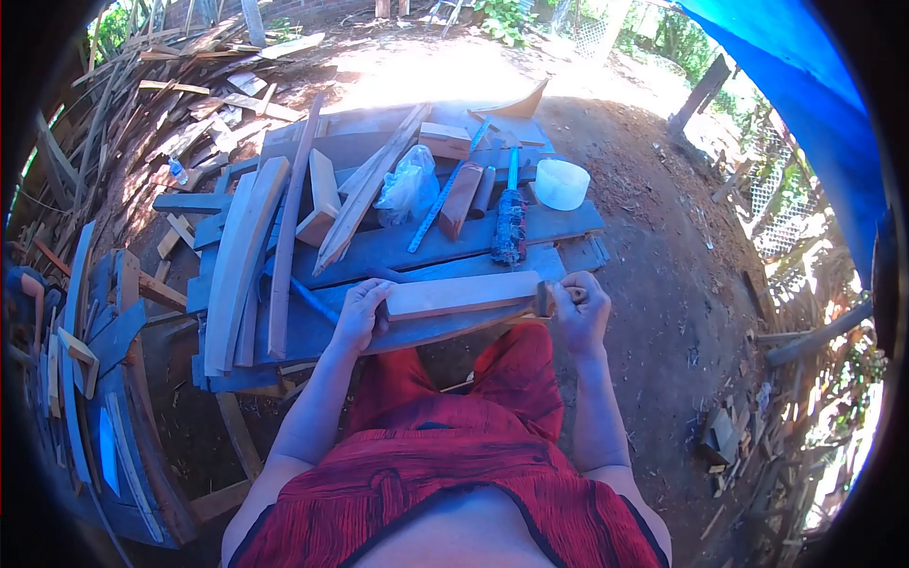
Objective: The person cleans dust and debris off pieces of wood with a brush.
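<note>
A pale, squared wooden block (464,294) lies lengthwise along the near edge of the plank workbench (445,248). My left hand (360,310) is closed around the block's left end. At the opposite end, my right hand (582,305) pinches a small tool with a brown, rounded wooden part (576,294). Its dark part (543,299) sits against the block's right end; the fingers cover much of it, so its exact kind cannot be made out.
Long boards (248,265) lie on the bench's left side. Beyond the block are a plastic bag (408,186), a reddish wood block (459,201), a dark-wrapped tool handle (509,227) and a white tub (561,184). Scrap wood (180,123) piles up at far left; a blue tarp (805,85) hangs right.
</note>
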### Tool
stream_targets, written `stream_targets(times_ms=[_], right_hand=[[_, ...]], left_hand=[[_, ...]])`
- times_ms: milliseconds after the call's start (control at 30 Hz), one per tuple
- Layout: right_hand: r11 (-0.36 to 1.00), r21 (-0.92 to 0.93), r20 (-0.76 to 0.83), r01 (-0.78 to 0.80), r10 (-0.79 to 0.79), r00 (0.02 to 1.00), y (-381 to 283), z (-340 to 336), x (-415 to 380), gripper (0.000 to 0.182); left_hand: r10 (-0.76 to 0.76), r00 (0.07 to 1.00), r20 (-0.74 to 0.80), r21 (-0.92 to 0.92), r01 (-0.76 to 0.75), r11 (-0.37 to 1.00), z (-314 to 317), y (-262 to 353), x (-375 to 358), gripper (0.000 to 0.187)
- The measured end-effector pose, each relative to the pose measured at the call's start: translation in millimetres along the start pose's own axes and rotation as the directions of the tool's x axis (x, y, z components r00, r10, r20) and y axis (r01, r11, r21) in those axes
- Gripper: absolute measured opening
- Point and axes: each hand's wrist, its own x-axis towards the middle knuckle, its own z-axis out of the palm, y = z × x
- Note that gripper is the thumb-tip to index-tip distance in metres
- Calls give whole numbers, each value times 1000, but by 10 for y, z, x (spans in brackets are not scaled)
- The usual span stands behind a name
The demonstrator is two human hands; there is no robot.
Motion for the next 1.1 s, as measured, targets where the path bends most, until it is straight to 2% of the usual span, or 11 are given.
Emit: stream_targets(times_ms=[67, 100, 167, 200, 267, 500, 667, 900, 967, 1100], right_hand=[[971, 164, 84, -175, 163, 983, -61, 22, -11, 8], [971, 163, 84, -175, 163, 983, -82, 51, -20, 8], [906, 356, 124, -231, 199, 972, -150, 128, -31, 6], [906, 355, 124, -231, 199, 972, -215, 159, -35, 6], [768, 531, 249, -360, 265, 932, -372, 217, -43, 5], [761, 551, 358, -341, 154, 921, -549, 465, -75, 4], [637, 635, 429, -437, 180, 885, -675, 475, -62, 5], [606, 647, 424, -463, 219, 879, -393, 496, -90, 3], [622, 649, 354, -437, 261, 898, -309, 479, -95, 2], [633, 639, 323, -437, 294, 899, -179, 330, -47, 2]], left_hand=[[2, 1000, 0, -4, -2, 1000, -3, -7, 3, 23], [3, 1000, 4, -4, -3, 1000, -10, -19, 11, 23], [4, 1000, 8, -5, -4, 1000, -12, -26, 15, 24], [9, 1000, 8, -5, -9, 1000, -10, -24, 12, 24], [14, 1000, 7, -4, -14, 1000, -11, -24, 5, 24], [9, 1000, 12, 3, -9, 1000, -28, -38, 24, 24], [-12, 1000, 9, -4, 12, 1000, -2, 3, -4, 24], [13, 1000, 19, -6, -13, 1000, -24, -44, 19, 23], [13, 1000, 14, -11, -13, 1000, -24, -37, 17, 23], [22, 1000, 13, 2, -22, 1000, -24, -37, 12, 23]])
